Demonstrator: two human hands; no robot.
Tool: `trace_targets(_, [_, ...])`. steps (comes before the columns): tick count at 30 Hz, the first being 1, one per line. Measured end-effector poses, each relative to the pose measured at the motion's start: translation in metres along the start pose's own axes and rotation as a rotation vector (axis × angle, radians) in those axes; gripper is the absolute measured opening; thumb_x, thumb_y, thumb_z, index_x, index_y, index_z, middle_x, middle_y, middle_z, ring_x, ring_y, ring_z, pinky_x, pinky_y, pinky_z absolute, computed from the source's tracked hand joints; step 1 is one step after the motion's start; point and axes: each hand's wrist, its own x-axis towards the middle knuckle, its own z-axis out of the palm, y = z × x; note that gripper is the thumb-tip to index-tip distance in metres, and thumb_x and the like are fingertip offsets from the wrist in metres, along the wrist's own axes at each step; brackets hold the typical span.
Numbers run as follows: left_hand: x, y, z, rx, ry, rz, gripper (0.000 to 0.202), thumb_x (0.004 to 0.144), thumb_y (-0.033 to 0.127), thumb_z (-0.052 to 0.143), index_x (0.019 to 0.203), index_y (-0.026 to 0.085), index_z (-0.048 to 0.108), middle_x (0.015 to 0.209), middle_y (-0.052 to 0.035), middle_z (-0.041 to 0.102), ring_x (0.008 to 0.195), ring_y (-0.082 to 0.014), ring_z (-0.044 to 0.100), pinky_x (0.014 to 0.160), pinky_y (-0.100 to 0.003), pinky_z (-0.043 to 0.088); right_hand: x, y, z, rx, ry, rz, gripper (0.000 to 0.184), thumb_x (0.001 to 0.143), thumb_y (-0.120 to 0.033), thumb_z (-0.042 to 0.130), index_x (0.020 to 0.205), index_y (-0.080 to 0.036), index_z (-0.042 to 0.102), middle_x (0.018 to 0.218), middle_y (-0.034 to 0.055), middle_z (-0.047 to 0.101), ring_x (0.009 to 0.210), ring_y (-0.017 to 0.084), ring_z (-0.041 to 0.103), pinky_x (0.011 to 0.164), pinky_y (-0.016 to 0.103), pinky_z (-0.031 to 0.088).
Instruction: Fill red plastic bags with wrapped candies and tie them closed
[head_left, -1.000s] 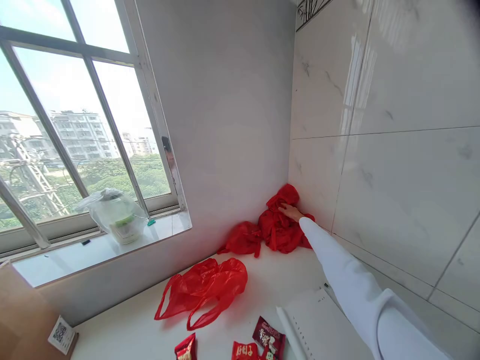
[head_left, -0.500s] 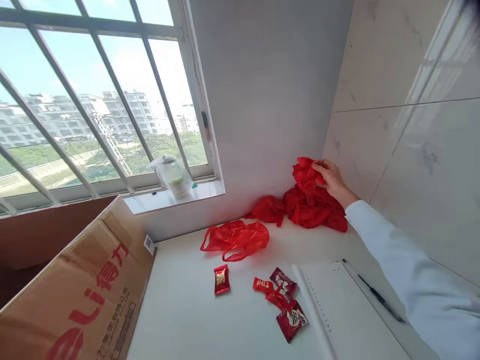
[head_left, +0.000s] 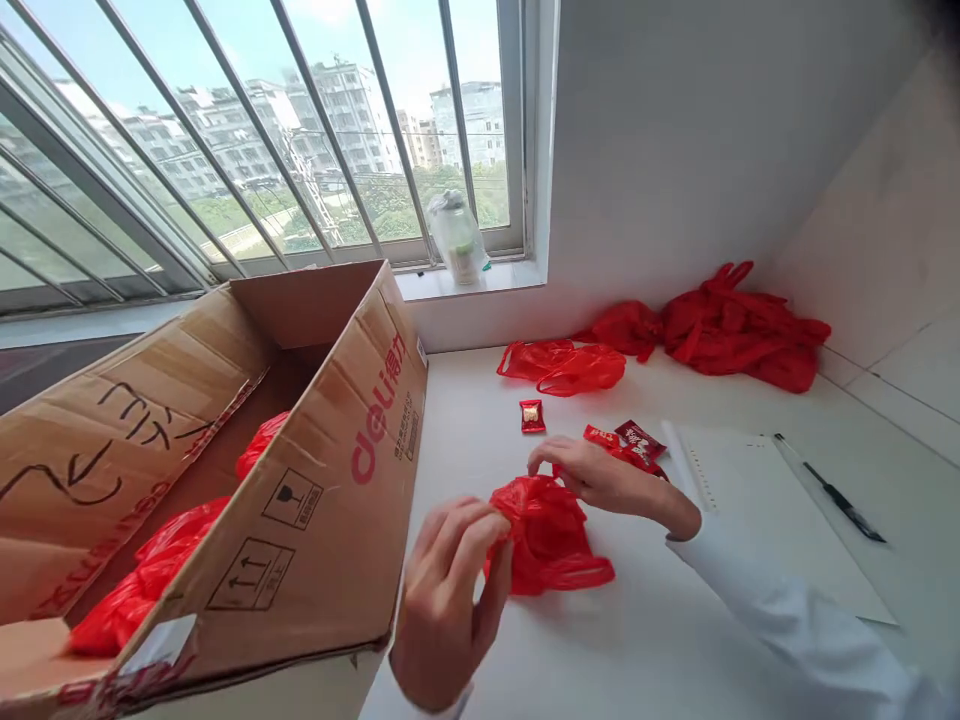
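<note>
A crumpled red plastic bag [head_left: 544, 535] is stretched between my two hands, just above the white table. My left hand [head_left: 450, 590] pinches its left edge between thumb and fingers. At its upper right, my right hand [head_left: 600, 478] has its fingers closed on the bag, the fingertips partly hidden. Beyond my hands lies one small red-and-gold wrapped snack [head_left: 532, 416]. Several more red and maroon snack packets [head_left: 636, 440] lie behind my right hand, partly covered by it. Another red plastic bag [head_left: 562, 366] rests flat farther back.
An open cardboard box [head_left: 352, 430] with red bags [head_left: 161, 560] inside stands at the left. A heap of red bags [head_left: 742, 325] lies in the back corner. A notebook [head_left: 780, 500] and a pen [head_left: 844, 500] are at the right. A plastic-wrapped jar [head_left: 459, 240] stands on the sill.
My right hand has come from the red heap to the table's front with a red bag. My left hand has entered and grips it too. The view has turned left, showing inside the box.
</note>
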Motion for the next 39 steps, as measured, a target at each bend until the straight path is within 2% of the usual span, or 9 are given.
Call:
trace_targets(3, [-0.001,-0.032,0.024,-0.092,-0.176,-0.078,0.011,0.092,0.020,0.049,0.101,0.017,0.055,0.098,-0.0063,0.060,0.093,-0.0186,0.058,0.079,-0.034,0.051,-0.012,-0.002,0.031,-0.057,0.191,0.027,0.039,0.079,0.001,0.038,0.103,-0.023,0.058,0.112,0.0059,0.060,0.108,0.020,0.054,0.091,0.037,0.046])
trace_targets(8, [-0.002,-0.059,0.039,-0.284,-0.396,-0.102,0.024,0.082,0.033,0.068,0.099,0.021,0.056,0.099,-0.0043,0.062,0.095,-0.0195,0.057,0.081,-0.032,0.051,-0.039,-0.010,0.051,-0.035,0.622,0.215,0.006,0.090,-0.025,0.050,0.094,-0.024,0.055,0.098,0.0055,0.060,0.096,0.021,0.057,0.083,0.038,0.048])
trace_targets(10, [-0.005,-0.065,0.041,-0.343,-0.448,-0.105,0.035,0.073,0.039,0.076,0.097,0.022,0.058,0.095,-0.0027,0.064,0.094,-0.0202,0.057,0.081,-0.032,0.051,-0.044,-0.012,0.058,-0.155,0.647,0.190,0.008,0.087,-0.030,0.057,0.092,-0.025,0.056,0.102,0.0066,0.057,0.100,0.024,0.053,0.087,0.042,0.046])
trace_targets(13, [-0.012,-0.077,0.047,-0.393,-0.468,-0.122,0.037,0.069,0.042,0.079,0.094,0.023,0.060,0.091,-0.0015,0.066,0.093,-0.0208,0.057,0.083,-0.034,0.050,-0.041,-0.010,0.069,-0.338,0.503,0.102,0.018,0.080,-0.033,0.066,0.094,-0.024,0.060,0.117,0.0090,0.053,0.114,0.030,0.044,0.096,0.050,0.041])
trace_targets(16, [-0.020,-0.085,0.058,-0.411,-0.448,-0.151,0.031,0.073,0.044,0.074,0.090,0.023,0.060,0.086,-0.0019,0.066,0.088,-0.0204,0.057,0.079,-0.033,0.050,-0.033,-0.004,0.078,-0.388,0.438,0.074,0.011,0.081,-0.024,0.062,0.092,-0.023,0.062,0.124,0.0081,0.051,0.121,0.032,0.036,0.101,0.052,0.038])
trace_targets(20, [-0.023,-0.086,0.067,-0.421,-0.378,-0.184,0.025,0.081,0.045,0.066,0.079,0.022,0.058,0.079,-0.0022,0.063,0.083,-0.0193,0.056,0.073,-0.031,0.048,-0.030,0.004,0.083,-0.336,0.527,0.077,0.013,0.084,-0.014,0.055,0.084,-0.023,0.064,0.119,0.0056,0.055,0.118,0.029,0.038,0.097,0.049,0.042])
trace_targets(28, [-0.020,-0.085,0.065,-0.460,-0.170,-0.192,0.033,0.086,0.043,0.061,0.066,0.017,0.058,0.071,-0.0020,0.061,0.082,-0.0171,0.058,0.076,-0.034,0.050,-0.038,0.004,0.073,-0.311,0.657,0.071,0.021,0.083,-0.013,0.056,0.085,-0.029,0.070,0.110,0.0036,0.059,0.112,0.028,0.043,0.096,0.053,0.040])
trace_targets(35, [-0.027,-0.093,0.060,-0.464,0.008,-0.248,0.033,0.087,0.041,0.060,0.068,0.015,0.059,0.071,-0.0001,0.062,0.079,-0.0149,0.060,0.076,-0.034,0.051,-0.043,0.004,0.066,-0.321,0.650,0.132,0.019,0.085,-0.019,0.056,0.083,-0.030,0.070,0.095,0.0026,0.063,0.103,0.027,0.048,0.091,0.051,0.040])
trace_targets(39, [-0.030,-0.096,0.060,-0.460,0.101,-0.273,0.030,0.088,0.039,0.060,0.072,0.014,0.059,0.074,0.0008,0.060,0.073,-0.0128,0.059,0.072,-0.032,0.051,-0.044,0.003,0.063,-0.305,0.720,0.154,0.015,0.087,-0.023,0.057,0.082,-0.029,0.070,0.091,0.0024,0.064,0.100,0.026,0.050,0.089,0.048,0.041])
